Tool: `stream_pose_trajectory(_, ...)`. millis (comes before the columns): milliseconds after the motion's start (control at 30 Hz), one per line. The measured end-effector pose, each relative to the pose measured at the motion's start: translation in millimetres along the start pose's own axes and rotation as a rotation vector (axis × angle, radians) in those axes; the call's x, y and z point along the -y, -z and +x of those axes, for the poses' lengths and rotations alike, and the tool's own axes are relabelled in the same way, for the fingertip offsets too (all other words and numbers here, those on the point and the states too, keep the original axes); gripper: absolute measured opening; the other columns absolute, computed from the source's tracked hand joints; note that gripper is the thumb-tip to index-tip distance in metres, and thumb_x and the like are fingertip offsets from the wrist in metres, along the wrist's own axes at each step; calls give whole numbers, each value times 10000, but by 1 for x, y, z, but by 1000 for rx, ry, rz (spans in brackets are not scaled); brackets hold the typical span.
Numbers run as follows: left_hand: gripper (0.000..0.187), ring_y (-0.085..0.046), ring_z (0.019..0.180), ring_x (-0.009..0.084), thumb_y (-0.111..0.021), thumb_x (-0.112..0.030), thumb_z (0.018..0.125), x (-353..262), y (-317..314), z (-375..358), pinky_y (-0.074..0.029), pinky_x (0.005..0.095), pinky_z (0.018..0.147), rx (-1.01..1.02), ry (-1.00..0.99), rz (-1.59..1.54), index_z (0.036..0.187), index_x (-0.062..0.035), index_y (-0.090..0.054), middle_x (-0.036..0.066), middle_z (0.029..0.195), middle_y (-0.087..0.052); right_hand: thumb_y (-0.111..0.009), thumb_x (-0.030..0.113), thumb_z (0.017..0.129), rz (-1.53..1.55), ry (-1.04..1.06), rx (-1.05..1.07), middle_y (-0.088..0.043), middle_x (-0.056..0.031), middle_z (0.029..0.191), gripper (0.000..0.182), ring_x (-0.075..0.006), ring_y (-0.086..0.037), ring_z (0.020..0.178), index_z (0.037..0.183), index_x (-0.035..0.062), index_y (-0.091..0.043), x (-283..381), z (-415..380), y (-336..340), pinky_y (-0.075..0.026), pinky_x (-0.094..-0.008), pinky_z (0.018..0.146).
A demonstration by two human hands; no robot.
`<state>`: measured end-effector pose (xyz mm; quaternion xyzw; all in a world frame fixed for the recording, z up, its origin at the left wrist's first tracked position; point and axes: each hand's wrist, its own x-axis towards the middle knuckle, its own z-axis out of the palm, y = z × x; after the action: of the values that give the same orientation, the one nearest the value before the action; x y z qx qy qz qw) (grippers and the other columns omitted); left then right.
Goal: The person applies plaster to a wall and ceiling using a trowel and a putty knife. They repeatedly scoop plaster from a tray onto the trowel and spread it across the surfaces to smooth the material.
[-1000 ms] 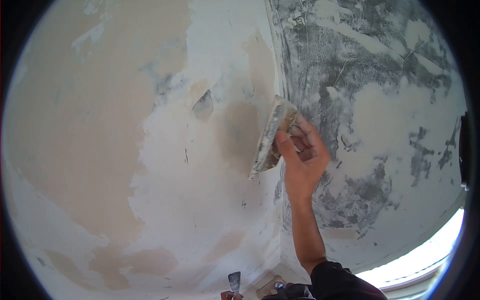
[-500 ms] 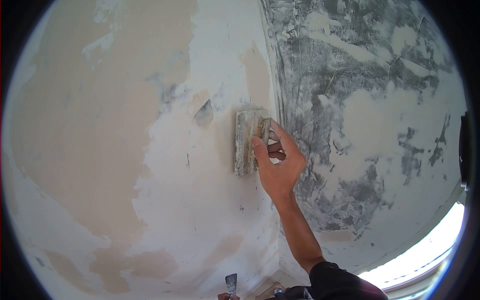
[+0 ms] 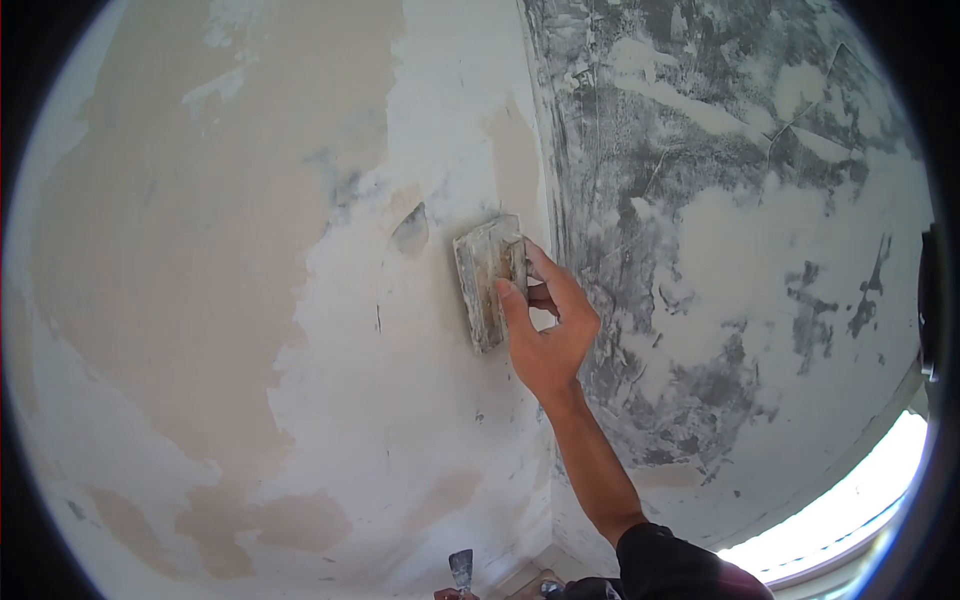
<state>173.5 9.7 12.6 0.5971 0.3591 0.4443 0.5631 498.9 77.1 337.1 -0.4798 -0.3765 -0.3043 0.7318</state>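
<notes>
Trowel (image 3: 482, 285) at the left wall (image 3: 350, 400), just left of the corner; long axis near vertical, top leaning slightly left, lower end canted right. Broad blade coated in dried, pale filler; handle side faces the camera. Whether the whole blade face meets the plaster, cannot tell.

Right hand (image 3: 552, 335): grip closed around the trowel handle (image 3: 519, 268), thumb laid along the near side, fingers curled behind, a small gap between thumb and palm. Black sleeve (image 3: 675, 565) at lower right.

Left hand (image 3: 450, 595) mostly cut off at bottom edge; grip clasping a putty knife (image 3: 461, 567), blade upward.

Left wall white with beige patches, one grey chip-shaped mark. Right wall (image 3: 740, 240) dark grey, smeared off-white. Bright curved opening (image 3: 840, 510) lower right.
</notes>
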Motion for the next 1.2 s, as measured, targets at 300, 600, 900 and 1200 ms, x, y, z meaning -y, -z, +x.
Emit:
stream_pose_trajectory(300, 102, -357, 526, 28, -572, -154, 968, 10, -11, -6, -303, 211, 458, -36, -69, -5, 1009, -98, -498, -31, 808, -481, -516, 105, 947, 1190, -537, -40, -630, -158, 1173, 360, -228, -662, 1017, 1275, -42, -496, -29, -30, 67, -563, -342, 858)
stream_pose_trajectory(600, 156, -364, 516, 30, -604, -215, 963, -3, -13, -12, -298, 212, 450, -7, -9, -40, 1029, -110, -509, -31, 769, -475, -626, 3, 872, 306, -217, -186, -622, -153, 1181, 404, -191, -630, 1013, 1261, -54, -532, -17, 2, 44, -529, -312, 841)
stream_pose_trajectory(900, 153, -348, 518, 36, -595, -217, 969, 7, -16, -20, -300, 220, 457, -20, 21, -50, 1047, -127, -499, -40, 756, -457, -691, -12, 795, -61, 146, -16, -684, -129, 1002, 403, -202, -658, 774, 1193, 20, -628, 11, 10, -13, -535, -295, 689)
stream_pose_trajectory(1200, 158, -343, 503, 38, -592, -211, 963, 21, -9, -23, -295, 224, 449, -31, 41, 6, 1062, -131, -499, -34, 722, -473, -661, 57, 887, 295, -277, -205, -659, -144, 1040, 428, -139, -639, 847, 1285, -48, -544, -3, -3, 65, -516, -237, 752)
